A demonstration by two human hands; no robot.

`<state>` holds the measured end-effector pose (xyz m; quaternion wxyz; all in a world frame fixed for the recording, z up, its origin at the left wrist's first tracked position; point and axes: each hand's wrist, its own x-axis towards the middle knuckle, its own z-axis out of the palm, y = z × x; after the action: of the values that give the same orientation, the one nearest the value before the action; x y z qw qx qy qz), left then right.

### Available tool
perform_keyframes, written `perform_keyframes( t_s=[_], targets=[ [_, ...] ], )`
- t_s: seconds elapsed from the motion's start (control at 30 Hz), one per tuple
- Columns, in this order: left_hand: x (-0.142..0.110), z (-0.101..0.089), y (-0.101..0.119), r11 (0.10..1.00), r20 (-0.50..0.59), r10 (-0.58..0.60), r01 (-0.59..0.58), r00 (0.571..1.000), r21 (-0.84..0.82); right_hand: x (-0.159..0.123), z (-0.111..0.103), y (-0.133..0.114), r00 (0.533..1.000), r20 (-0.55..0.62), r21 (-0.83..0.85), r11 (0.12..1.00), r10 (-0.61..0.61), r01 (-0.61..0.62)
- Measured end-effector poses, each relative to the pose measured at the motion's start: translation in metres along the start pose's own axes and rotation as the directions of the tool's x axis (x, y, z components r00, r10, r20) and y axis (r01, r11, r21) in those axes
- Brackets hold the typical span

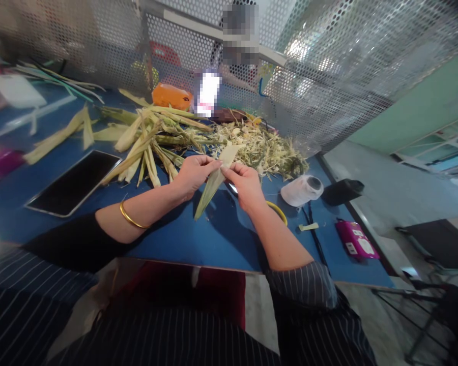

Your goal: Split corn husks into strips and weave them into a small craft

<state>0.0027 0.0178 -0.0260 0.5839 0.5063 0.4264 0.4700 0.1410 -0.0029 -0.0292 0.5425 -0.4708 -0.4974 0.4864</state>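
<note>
Between my two hands a pale green corn husk [210, 192] is pinched near its middle, its pointed end hanging down toward me. My left hand [196, 175] grips it with thumb and forefinger. Close beside, my right hand [244, 184] is closed on the same husk, fingertips nearly touching those of the left. Behind the hands lies a pile of long corn husks [148, 140], and to its right a heap of shredded husk bits [267, 150]. Under my right hand, a yellow ring-shaped handle [278, 213] and a bit of shiny metal show; the rest is hidden.
A white thread spool [299, 191] and a black spool [343, 192] stand at the right, near a magenta packet [355, 239]. At the left lies a dark-screened phone [76, 182]. Behind are an orange packet [171, 96], a lit screen [208, 94] and a perforated metal panel [191, 51].
</note>
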Motion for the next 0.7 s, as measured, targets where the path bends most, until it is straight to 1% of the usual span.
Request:
perform_keyframes(
  t_s=[0.1,0.23,0.33,0.47,0.53,0.6,0.7],
  targets=[
    [0.0003,0.0000,-0.0024,1.000,0.010,0.010,-0.010,1.000,0.014,0.0006,-0.0007,0.0005,0.999,-0.030,-0.045,0.999,-0.024,0.023],
    [0.0015,-0.0004,-0.0059,1.000,0.014,-0.004,0.004,1.000,-0.011,0.0011,-0.0017,0.0019,0.999,-0.034,-0.091,0.995,-0.037,0.034],
    [0.0015,0.0013,-0.0092,1.000,0.001,0.010,-0.010,1.000,-0.029,0.0012,-0.0027,0.0037,0.999,-0.033,-0.131,0.991,-0.042,0.037],
    [-0.0008,0.0051,-0.0107,0.998,-0.042,0.034,-0.036,0.999,-0.043,0.0009,-0.0037,0.0047,0.994,-0.047,-0.215,0.973,-0.095,0.082],
    [-0.0019,0.0060,-0.0101,0.997,-0.051,0.025,-0.028,0.998,-0.069,0.0007,-0.0036,0.0044,0.992,-0.053,-0.253,0.962,-0.114,0.097],
    [-0.0023,0.0061,-0.0097,0.996,-0.053,-0.010,0.005,0.999,-0.093,0.0006,-0.0033,0.0046,0.992,-0.051,-0.282,0.955,-0.115,0.096],
    [-0.0018,0.0056,-0.0103,0.995,-0.079,-0.046,0.039,0.996,-0.087,0.0010,-0.0033,0.0067,0.993,-0.048,-0.305,0.949,-0.104,0.084]
  ],
)
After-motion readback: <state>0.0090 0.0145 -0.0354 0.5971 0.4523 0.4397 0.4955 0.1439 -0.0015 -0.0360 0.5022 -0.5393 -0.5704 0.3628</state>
